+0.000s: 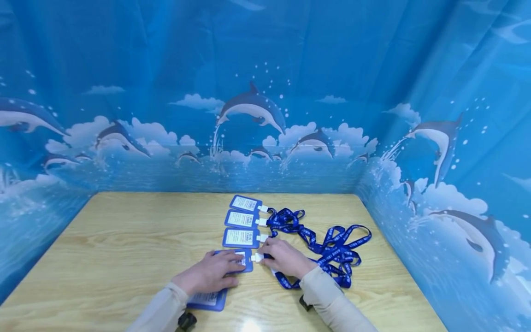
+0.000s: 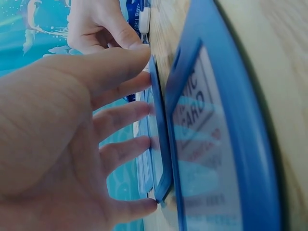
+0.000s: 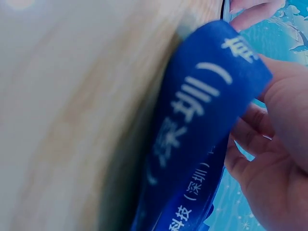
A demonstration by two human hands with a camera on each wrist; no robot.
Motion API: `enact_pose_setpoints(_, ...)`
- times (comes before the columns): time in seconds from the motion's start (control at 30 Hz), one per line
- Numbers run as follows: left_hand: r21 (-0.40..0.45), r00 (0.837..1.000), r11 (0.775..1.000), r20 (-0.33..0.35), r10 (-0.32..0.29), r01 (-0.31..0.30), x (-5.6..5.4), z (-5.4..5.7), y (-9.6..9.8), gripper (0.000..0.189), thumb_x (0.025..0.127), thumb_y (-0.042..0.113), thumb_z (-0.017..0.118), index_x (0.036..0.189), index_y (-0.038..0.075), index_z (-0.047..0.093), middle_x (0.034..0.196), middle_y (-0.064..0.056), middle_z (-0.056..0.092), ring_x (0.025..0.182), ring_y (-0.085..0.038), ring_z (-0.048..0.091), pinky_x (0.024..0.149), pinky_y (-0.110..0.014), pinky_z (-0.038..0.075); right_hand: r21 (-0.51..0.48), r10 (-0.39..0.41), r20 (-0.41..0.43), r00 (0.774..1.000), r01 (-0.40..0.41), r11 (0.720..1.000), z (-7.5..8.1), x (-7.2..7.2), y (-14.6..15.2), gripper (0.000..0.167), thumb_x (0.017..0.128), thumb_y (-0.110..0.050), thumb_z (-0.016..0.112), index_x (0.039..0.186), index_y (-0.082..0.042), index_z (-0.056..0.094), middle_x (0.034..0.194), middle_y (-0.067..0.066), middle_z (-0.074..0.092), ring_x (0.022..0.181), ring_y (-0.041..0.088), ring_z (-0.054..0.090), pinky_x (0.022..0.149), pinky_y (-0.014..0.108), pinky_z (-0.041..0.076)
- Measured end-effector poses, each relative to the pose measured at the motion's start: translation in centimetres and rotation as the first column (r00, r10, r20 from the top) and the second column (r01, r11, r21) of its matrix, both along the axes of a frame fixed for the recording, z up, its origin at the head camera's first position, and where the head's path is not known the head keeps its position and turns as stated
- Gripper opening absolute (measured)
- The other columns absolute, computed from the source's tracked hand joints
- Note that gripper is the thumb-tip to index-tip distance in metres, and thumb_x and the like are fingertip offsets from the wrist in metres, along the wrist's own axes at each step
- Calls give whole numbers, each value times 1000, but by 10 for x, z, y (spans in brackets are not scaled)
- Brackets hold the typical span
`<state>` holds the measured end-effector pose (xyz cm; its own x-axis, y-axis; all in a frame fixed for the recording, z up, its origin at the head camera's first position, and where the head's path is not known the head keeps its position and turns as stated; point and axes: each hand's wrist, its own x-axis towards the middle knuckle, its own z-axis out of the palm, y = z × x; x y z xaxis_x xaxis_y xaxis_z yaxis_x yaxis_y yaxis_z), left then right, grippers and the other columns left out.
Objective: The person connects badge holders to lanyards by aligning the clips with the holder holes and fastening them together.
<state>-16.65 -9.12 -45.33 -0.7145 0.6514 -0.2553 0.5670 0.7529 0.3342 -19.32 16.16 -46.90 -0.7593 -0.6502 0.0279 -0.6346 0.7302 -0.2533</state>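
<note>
My left hand (image 1: 207, 273) rests its spread fingertips on a blue ID card holder (image 1: 249, 263), pressing its face. In the left wrist view its fingers are nearly straight along that card holder (image 2: 164, 163). To the right, my right hand (image 1: 287, 259) pinches the white clip (image 1: 257, 257) at the holder's short end. A blue lanyard strap (image 3: 197, 96) with white print passes right beside the right hand in the right wrist view. Another card holder (image 1: 219, 302) lies flat below my left hand, partly hidden by the wrist.
Three more card holders, the closest of them (image 1: 240, 237) just above my hands, lie in a column. Their tangled blue lanyards (image 1: 342, 253) spread to the right over the wooden table (image 1: 137, 240). A dolphin-print curtain (image 1: 166, 175) borders the table's back and right side.
</note>
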Motion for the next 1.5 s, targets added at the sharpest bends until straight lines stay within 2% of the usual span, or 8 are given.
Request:
enact_pose_setpoints(0.27,-7,998,1000,48,-30,30,4,-2,2,51,98,46,61,146,31,53,162,3,38,152,-31,29,117,-73,23,-22,-41,36,999,41,999,-2,6,2,29,96,-24,70,122,-12,72,112,-1,69,98,8,64,87,23,57)
enact_pose_setpoints(0.47,-1,996,998,68,-56,56,5,1,-1,57,96,50,61,149,30,50,163,4,35,153,-30,27,118,-72,19,-20,-59,17,998,59,998,0,9,-3,28,95,-22,71,120,-11,73,109,-1,69,97,9,65,86,24,57)
enact_pose_setpoints(0.77,-54,987,998,157,-23,32,2,11,-7,69,89,56,68,150,32,48,165,9,30,155,-24,22,120,-70,15,24,-77,-34,996,78,997,3,8,-28,27,89,-17,77,116,-10,75,107,2,72,97,13,68,89,25,58)
enact_pose_setpoints(0.97,-46,980,998,193,-43,53,-1,13,-4,67,90,54,68,150,32,48,165,9,30,155,-21,22,121,-67,17,30,-98,-31,995,99,995,1,11,-26,29,88,-17,78,116,-10,75,108,3,72,97,13,68,87,23,58)
enact_pose_setpoints(1.07,-22,985,998,162,-61,65,-3,12,-3,63,92,54,66,149,32,50,164,6,34,154,-24,26,118,-70,22,15,-98,-28,995,98,995,2,10,-23,29,89,-18,77,116,-10,75,107,3,72,96,12,68,87,23,58)
enact_pose_setpoints(1.27,8,995,999,92,-47,46,-8,11,3,58,94,55,63,145,27,56,159,-2,42,149,-30,36,111,-75,29,-3,-83,-17,996,83,997,6,10,-16,30,92,-24,75,119,-11,74,111,1,71,98,12,67,86,25,58)
enact_pose_setpoints(1.3,3,994,1000,101,-28,28,-8,12,5,57,94,54,64,144,27,57,159,-1,43,149,-29,35,114,-73,28,-2,-87,-13,996,87,996,7,10,-14,31,92,-26,75,120,-12,73,112,1,71,99,11,67,87,26,58)
enact_pose_setpoints(1.5,-47,998,998,58,-33,36,-6,12,13,50,95,47,65,142,30,59,158,-1,45,148,-27,38,116,-65,33,-54,-152,1,988,152,987,18,15,9,37,92,-34,72,122,-12,72,119,3,70,106,16,67,93,33,58)
